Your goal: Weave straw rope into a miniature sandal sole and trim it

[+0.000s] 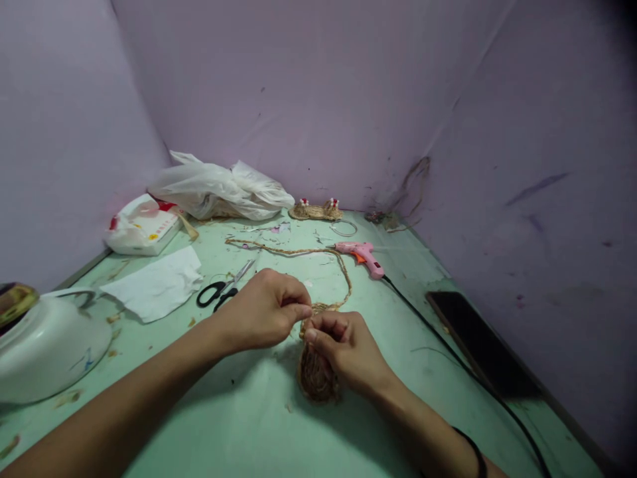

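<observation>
Near the middle of the green table, a coiled brown braided piece (318, 378) hangs or rests below my fingertips, its upper part partly hidden by them. My left hand (271, 309) is closed in a pinch at its upper end; what lies between the fingertips is too small to tell. My right hand (348, 348) also pinches, touching the coil's upper right side. From the coil a braided cord (346, 272) runs up and curves left across the table. A pink glue gun (361, 255) lies beyond my right hand. Black-handled scissors (226, 289) lie just beyond my left forearm.
A white bowl (54, 352) stands at the left, near a white paper sheet (156, 285) and a box (144, 229). Plastic bags (219, 189) and a braided piece with beads (316, 212) lie along the back wall. A phone (480, 342) and black cable (432, 328) are right.
</observation>
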A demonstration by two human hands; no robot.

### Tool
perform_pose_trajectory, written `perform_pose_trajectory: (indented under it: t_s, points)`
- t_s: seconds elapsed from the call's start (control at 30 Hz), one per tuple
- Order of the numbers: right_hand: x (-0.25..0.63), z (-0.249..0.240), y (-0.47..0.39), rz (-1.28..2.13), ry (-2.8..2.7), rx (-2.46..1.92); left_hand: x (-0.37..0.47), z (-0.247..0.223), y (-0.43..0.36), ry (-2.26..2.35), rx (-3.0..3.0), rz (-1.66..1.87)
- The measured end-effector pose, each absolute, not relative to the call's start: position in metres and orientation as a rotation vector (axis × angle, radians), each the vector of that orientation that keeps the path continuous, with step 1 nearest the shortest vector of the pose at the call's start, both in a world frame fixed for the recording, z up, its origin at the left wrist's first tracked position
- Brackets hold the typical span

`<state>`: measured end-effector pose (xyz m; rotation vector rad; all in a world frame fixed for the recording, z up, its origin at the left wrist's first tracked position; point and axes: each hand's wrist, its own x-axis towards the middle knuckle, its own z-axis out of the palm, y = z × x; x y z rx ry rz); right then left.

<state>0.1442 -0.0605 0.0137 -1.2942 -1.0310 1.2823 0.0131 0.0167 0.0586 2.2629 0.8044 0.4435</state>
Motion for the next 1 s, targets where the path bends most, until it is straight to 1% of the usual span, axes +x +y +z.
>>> perform_pose_trajectory:
  t_s: [0.2, 0.3, 0.37, 0.5, 0.63, 0.7, 0.77, 0.83, 0.9, 1.0]
  points:
    - [0.145, 0.015, -0.063, 1.266, -1.101, -1.285, 0.018, 0.049, 0.023, 0.874, 2.138, 0.415]
    - [0.147, 0.014, -0.062, 1.178, -1.064, -1.306, 0.019, 0.046, 0.024, 0.956, 2.12, 0.362]
    - [0.15, 0.012, -0.06, 1.097, -1.01, -1.338, 0.019, 0.043, 0.02, 0.954, 2.216, 0.334]
    - [0.155, 0.006, -0.055, 0.901, -0.988, -1.447, 0.022, 0.038, 0.002, 0.819, 2.617, 0.341]
    - [0.157, 0.004, -0.057, 0.698, -1.336, -1.512, 0.02, 0.04, -0.005, 0.641, 2.815, 0.406]
    - [0.156, 0.006, -0.062, 0.606, -1.567, -1.465, 0.018, 0.042, 0.001, 0.613, 2.744, 0.46]
    - [0.155, 0.01, -0.066, 0.584, -1.662, -1.38, 0.017, 0.043, 0.01, 0.666, 2.555, 0.476]
    - [0.154, 0.013, -0.067, 0.639, -1.576, -1.326, 0.017, 0.04, 0.017, 0.733, 2.349, 0.458]
    - [0.154, 0.012, -0.065, 0.7, -1.415, -1.34, 0.019, 0.034, 0.016, 0.765, 2.276, 0.498]
    - [0.156, 0.005, -0.059, 0.69, -1.233, -1.43, 0.022, 0.023, 0.005, 0.716, 2.506, 0.714]
